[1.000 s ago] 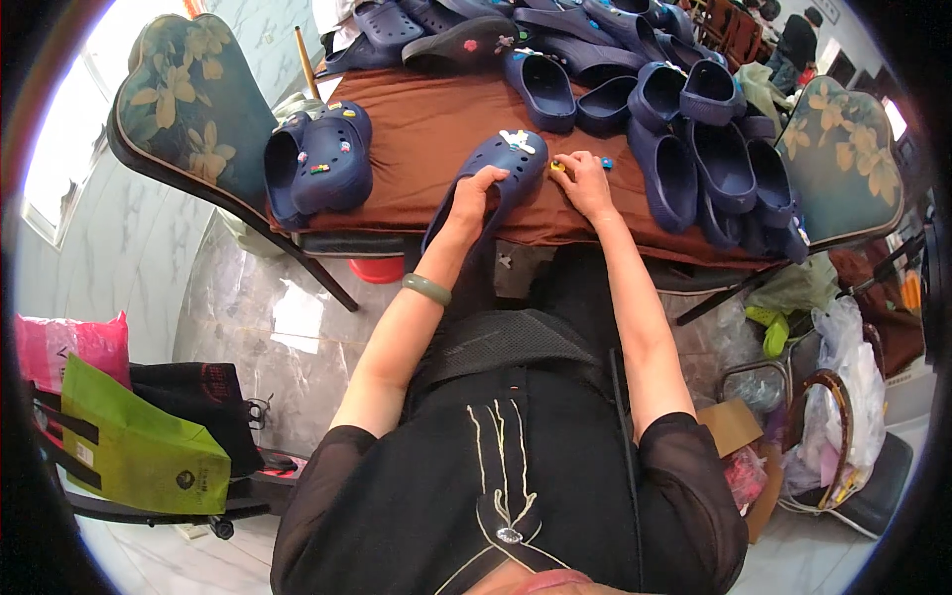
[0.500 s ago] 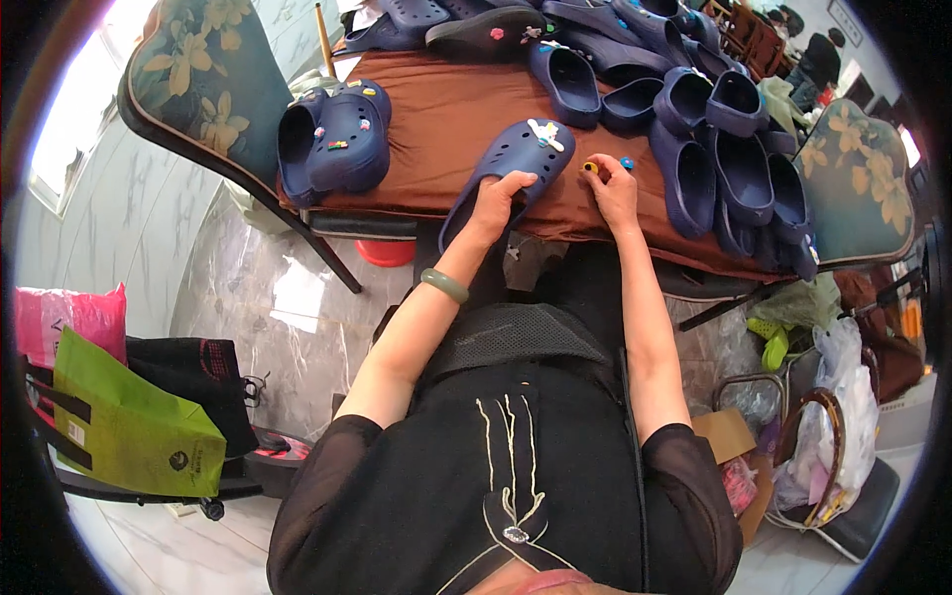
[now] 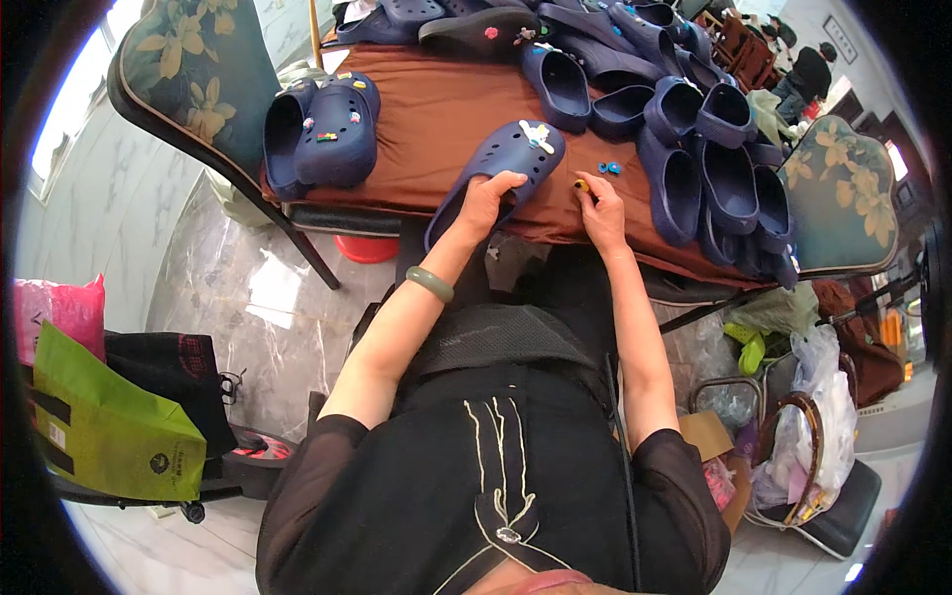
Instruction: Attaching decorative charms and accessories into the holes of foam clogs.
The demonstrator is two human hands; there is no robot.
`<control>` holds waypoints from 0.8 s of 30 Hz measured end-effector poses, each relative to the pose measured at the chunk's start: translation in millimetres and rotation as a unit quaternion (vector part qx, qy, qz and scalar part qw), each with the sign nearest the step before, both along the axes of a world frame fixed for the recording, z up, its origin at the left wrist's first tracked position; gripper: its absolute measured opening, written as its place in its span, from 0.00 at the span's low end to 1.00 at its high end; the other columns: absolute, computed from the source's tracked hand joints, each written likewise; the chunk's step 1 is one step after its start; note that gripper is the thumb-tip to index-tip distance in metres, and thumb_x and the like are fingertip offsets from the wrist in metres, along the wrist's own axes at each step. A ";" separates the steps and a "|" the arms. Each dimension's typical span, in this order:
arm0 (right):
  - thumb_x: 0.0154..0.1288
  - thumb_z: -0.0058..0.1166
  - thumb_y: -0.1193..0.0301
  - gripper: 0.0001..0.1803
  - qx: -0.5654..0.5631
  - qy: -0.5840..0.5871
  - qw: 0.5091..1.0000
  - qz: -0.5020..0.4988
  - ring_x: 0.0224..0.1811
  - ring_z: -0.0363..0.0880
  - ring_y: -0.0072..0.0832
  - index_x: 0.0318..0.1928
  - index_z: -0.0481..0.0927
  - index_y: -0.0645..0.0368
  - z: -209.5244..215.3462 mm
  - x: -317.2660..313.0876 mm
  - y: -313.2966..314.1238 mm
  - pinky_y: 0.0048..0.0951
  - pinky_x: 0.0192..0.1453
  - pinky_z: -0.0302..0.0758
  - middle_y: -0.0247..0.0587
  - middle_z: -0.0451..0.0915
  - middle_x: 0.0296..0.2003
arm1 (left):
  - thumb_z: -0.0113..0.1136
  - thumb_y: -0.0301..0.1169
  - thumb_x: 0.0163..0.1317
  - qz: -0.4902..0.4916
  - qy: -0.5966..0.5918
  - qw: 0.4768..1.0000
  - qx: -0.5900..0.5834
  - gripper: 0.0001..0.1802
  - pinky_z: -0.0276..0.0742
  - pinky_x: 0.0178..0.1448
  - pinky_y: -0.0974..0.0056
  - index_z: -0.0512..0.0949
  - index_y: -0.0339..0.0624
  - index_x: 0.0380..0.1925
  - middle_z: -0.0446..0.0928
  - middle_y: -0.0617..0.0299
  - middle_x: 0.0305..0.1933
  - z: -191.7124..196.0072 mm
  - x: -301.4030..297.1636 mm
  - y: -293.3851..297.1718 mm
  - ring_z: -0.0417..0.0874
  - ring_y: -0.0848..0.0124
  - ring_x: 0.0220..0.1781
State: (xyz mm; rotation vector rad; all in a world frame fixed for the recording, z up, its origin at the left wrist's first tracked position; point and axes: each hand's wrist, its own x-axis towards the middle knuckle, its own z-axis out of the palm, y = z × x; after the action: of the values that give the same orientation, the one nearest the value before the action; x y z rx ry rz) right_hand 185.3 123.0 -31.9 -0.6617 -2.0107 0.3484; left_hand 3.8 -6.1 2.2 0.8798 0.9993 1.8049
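A dark blue clog (image 3: 493, 157) with holes in its upper is gripped by my left hand (image 3: 483, 203), thumb over the upper near the opening. A white, propeller-like charm (image 3: 536, 137) sits on its toe. My right hand (image 3: 602, 215) pinches a small yellow and dark shoe charm (image 3: 581, 185) between thumb and fingertips, just right of the clog. Two small blue charms (image 3: 609, 169) lie on the brown cloth (image 3: 436, 89) beyond my right fingers. Toward the left edge of the cloth stands a pair of dark blue clogs (image 3: 337, 134) with colourful charms on them.
Many dark blue clogs (image 3: 729, 183) are heaped along the back and right of the cloth. Floral-backed chairs (image 3: 198, 89) stand at both sides. Below left hang a green bag (image 3: 119, 416) and a pink bag (image 3: 64, 317); a red basin (image 3: 365, 248) is under the cloth-covered surface.
My right hand has shifted slightly down and left with the yellow charm, uncovering the blue charms beside it. The clog stays in my left hand; the whole view has shifted a little.
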 end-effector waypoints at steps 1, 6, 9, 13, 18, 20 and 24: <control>0.55 0.58 0.76 0.12 -0.012 0.012 1.000 0.003 0.35 0.77 0.32 0.42 0.80 0.58 -0.7 2.3 0.9 0.30 0.40 0.73 0.41 0.79 0.35 | 0.61 0.37 0.51 0.001 0.014 1.000 0.013 0.09 0.64 0.33 0.72 0.77 0.44 0.27 0.72 0.72 0.27 -4.3 -1.6 4.1 0.70 0.80 0.28; 0.56 0.60 0.76 0.12 -0.159 0.039 0.986 0.000 0.28 0.74 0.21 0.42 0.80 0.59 0.9 -2.2 -1.0 0.23 0.36 0.72 0.37 0.79 0.33 | 0.62 0.38 0.50 0.004 0.009 1.000 0.009 0.11 0.65 0.34 0.71 0.77 0.43 0.29 0.73 0.70 0.28 -5.5 0.6 6.5 0.70 0.78 0.29; 0.56 0.60 0.76 0.12 -0.137 0.064 0.988 0.016 0.27 0.72 0.19 0.43 0.80 0.60 6.0 -9.8 -7.4 0.21 0.35 0.71 0.34 0.79 0.31 | 0.62 0.38 0.50 0.006 0.000 1.000 0.017 0.12 0.66 0.35 0.71 0.77 0.43 0.30 0.73 0.69 0.29 -3.2 2.2 4.7 0.72 0.77 0.30; 0.57 0.61 0.77 0.10 -0.218 0.139 0.964 0.060 0.27 0.69 0.11 0.40 0.81 0.61 13.3 -23.9 -19.9 0.15 0.33 0.68 0.26 0.78 0.29 | 0.62 0.38 0.50 -0.002 -0.001 1.000 -0.003 0.13 0.68 0.36 0.71 0.77 0.43 0.32 0.74 0.68 0.31 1.1 2.3 0.2 0.73 0.77 0.31; 0.57 0.61 0.77 0.08 -0.251 0.184 0.945 0.100 0.26 0.68 0.09 0.39 0.81 0.61 28.3 -40.1 -39.4 0.13 0.30 0.67 0.23 0.77 0.28 | 0.62 0.39 0.51 -0.003 0.005 1.000 0.018 0.13 0.67 0.36 0.71 0.77 0.44 0.34 0.74 0.69 0.32 -4.6 0.8 1.6 0.72 0.78 0.32; 0.58 0.61 0.76 0.08 -0.221 0.149 0.960 0.082 0.26 0.68 0.08 0.40 0.81 0.61 30.7 -40.3 -44.1 0.12 0.31 0.66 0.23 0.77 0.28 | 0.62 0.39 0.51 0.004 0.009 0.999 0.030 0.14 0.67 0.36 0.72 0.77 0.44 0.34 0.74 0.69 0.32 -4.0 1.8 1.0 0.72 0.78 0.32; 0.58 0.60 0.78 0.09 -0.118 0.094 0.986 0.065 0.26 0.70 0.10 0.41 0.81 0.60 37.2 -40.8 -57.0 0.13 0.31 0.67 0.25 0.78 0.31 | 0.61 0.40 0.54 -0.002 0.006 0.999 0.033 0.13 0.66 0.35 0.73 0.78 0.45 0.34 0.73 0.70 0.31 -4.0 2.1 0.3 0.71 0.80 0.31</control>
State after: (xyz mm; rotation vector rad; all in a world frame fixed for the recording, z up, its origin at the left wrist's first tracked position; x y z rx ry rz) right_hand 144.6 66.0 5.3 -0.6181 -1.8527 0.7093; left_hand 5.8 -5.8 -1.8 0.9338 0.9498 1.8399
